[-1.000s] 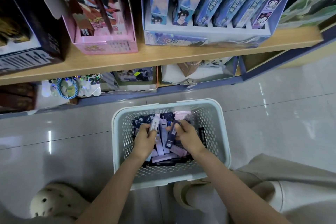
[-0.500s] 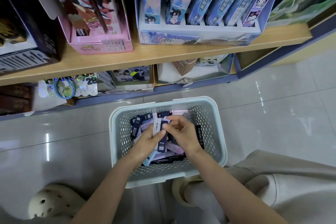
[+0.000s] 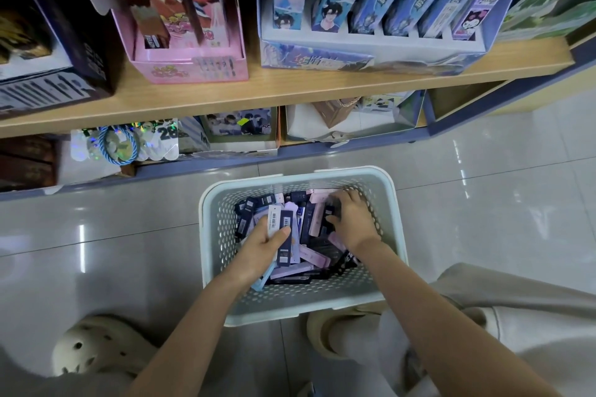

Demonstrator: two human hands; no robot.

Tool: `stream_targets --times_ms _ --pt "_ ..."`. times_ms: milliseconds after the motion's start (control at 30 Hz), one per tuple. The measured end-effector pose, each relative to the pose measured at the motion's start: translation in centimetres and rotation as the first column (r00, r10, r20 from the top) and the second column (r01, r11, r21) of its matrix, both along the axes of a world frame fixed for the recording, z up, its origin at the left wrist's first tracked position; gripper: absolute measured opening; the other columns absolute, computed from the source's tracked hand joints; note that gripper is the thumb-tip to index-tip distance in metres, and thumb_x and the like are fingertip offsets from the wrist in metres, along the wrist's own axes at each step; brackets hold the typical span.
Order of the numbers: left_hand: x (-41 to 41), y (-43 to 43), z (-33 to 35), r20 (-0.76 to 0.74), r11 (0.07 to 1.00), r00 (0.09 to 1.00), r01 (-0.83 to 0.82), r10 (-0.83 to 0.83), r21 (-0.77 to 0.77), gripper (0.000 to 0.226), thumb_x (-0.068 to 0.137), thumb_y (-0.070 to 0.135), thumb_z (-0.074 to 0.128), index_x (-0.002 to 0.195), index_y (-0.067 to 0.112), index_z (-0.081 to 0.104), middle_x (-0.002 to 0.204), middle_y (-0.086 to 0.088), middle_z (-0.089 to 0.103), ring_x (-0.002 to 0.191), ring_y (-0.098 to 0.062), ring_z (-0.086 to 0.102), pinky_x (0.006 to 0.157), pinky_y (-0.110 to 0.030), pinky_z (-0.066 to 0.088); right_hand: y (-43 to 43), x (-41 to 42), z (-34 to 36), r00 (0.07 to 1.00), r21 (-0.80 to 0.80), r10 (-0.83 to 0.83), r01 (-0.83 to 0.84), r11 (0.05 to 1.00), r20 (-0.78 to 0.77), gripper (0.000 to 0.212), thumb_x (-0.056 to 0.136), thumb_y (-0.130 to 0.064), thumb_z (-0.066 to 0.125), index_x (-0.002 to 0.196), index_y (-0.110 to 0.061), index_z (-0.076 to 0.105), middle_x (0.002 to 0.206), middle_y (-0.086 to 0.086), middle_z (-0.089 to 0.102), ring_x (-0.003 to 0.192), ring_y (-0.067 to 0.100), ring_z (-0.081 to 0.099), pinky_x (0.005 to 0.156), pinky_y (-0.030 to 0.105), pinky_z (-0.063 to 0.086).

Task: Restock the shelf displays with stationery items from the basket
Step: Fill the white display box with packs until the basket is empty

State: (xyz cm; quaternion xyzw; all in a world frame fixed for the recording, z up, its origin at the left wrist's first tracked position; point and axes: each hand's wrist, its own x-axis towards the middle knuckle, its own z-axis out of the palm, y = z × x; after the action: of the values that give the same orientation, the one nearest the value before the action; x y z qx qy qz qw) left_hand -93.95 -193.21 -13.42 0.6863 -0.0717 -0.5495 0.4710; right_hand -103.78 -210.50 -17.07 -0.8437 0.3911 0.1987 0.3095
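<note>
Left hand [image 3: 263,246] curls fingers round bundle of slim navy-and-white card stationery packs [image 3: 285,235], gathering handful inside pale perforated plastic basket [image 3: 211,251]. Right hand [image 3: 354,222] digs into pile [image 3: 314,256], fingers bent, grip unclear.

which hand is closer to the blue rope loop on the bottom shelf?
Left. The left hand, gripping slim packs in the pale perforated plastic basket, sits right of the blue rope loop; the right hand is farther right.
</note>
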Motion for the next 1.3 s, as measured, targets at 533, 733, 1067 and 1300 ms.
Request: stream_targets --times_ms 533,733,1067,1300 --pt "0.4 0.5 0.2 0.014 1.000 1.000 0.010 -0.010 0.030 0.016 0.100 0.022 0.044 0.114 0.020 0.051 0.103 0.001 0.069 0.092 -0.014 0.063 0.091 -0.037 0.050 -2.3 1.8 0.6 0.963 0.057 0.268 -0.266 0.962 -0.038 0.041 0.083 -0.001 0.061 0.119 -0.019 0.063 0.117 0.008 0.067 0.109 0.028 0.060 0.093 0.031 0.044" --pt "0.3 0.5 0.1 -0.009 0.989 0.990 -0.141 0.142 0.037 0.005 0.101 0.018 0.043 0.105 0.018 0.047 0.081 0.000 0.072 0.076 -0.031 0.057 0.074 -0.050 0.051 -2.4 1.2 2.3 0.982 0.103 0.152 -0.164 0.981 0.116 0.034 0.083 -0.005 0.068 0.116 -0.011 0.064 0.108 0.007 0.069 0.100 0.021 0.062 0.094 0.030 0.047" --pt "1.1 -0.1 -0.2 -0.048 0.958 0.969 -0.231 0.242 0.167 0.029 0.099 0.023 0.047 0.126 0.011 0.043 0.128 -0.008 0.056 0.117 -0.027 0.053 0.105 -0.052 0.038 -0.9 1.9 8.2 0.974 0.596 -0.081 -0.062 0.801 0.210 0.027 0.080 0.000 0.071 0.107 0.000 0.065 0.093 0.002 0.067 0.071 -0.003 0.065 0.068 0.015 0.055" --pt "0.6 0.7 2.0 -0.268 0.997 0.960 -0.076 0.080 0.025 0.081 0.069 0.063 0.068 0.136 0.023 0.045 0.137 -0.006 0.051 0.120 -0.026 0.053 0.106 -0.055 0.036 0.2 2.1 10.2 0.973 0.691 -0.101 -0.071 0.720 0.206 0.035 0.087 -0.003 0.065 0.121 -0.005 0.059 0.106 0.010 0.065 0.087 0.007 0.063 0.079 0.020 0.055"
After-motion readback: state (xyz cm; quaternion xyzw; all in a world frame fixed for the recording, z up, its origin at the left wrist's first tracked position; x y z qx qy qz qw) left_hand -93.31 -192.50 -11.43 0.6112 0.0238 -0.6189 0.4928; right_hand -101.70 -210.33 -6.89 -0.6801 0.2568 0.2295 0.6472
